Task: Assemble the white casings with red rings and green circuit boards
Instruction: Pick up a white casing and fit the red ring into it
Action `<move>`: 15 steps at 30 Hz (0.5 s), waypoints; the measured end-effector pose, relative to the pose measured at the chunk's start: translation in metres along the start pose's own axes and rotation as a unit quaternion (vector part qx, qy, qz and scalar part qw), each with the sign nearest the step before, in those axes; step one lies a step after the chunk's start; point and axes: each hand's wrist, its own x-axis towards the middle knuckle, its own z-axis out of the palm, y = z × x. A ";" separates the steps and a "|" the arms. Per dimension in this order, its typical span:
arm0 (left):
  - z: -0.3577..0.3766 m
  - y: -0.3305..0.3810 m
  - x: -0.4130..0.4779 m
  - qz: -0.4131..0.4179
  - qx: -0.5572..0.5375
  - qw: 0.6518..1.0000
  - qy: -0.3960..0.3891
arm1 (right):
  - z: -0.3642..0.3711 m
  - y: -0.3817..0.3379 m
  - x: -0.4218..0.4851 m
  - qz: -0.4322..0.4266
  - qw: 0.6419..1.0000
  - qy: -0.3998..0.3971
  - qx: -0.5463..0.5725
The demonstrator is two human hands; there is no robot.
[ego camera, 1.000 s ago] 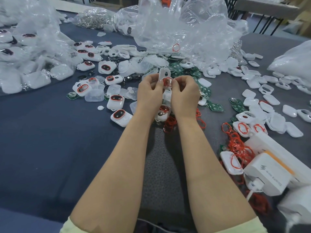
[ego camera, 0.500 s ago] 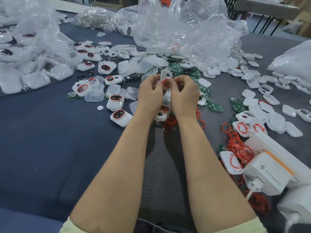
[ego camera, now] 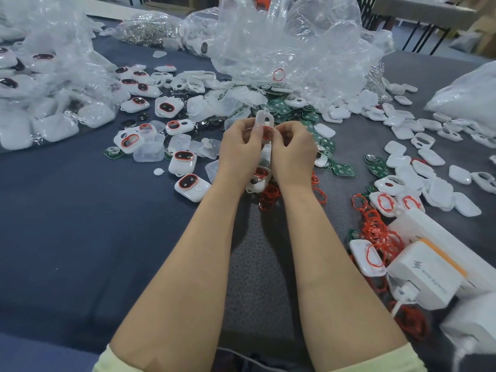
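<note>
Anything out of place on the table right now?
A stray ring is caught on or in the crumpled bag, far from the ring pile at the right. The left hand and right hand pinch a casing; nothing looks broken.

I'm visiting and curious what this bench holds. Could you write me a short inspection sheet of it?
Surface: dark blue table, grey mat at centre.
Job's things: one white casing held up with a red ring on it; loose red rings, green circuit boards and casings with rings fitted lie scattered around.
Clutter: crumpled clear plastic bags; white charger block.
Hands: left hand and right hand both pinch the casing.
Cables: white lead at the charger.
Surroundings: another table with dark legs behind.
</note>
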 end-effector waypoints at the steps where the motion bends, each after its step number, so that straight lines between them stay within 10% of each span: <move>1: 0.000 0.000 -0.001 0.007 0.004 1.000 -0.003 | 0.000 0.000 0.000 0.001 1.000 0.001 -0.002; 15: 0.000 -0.002 0.002 0.004 0.040 0.999 0.007 | 0.004 -0.002 -0.004 0.006 1.000 0.007 -0.005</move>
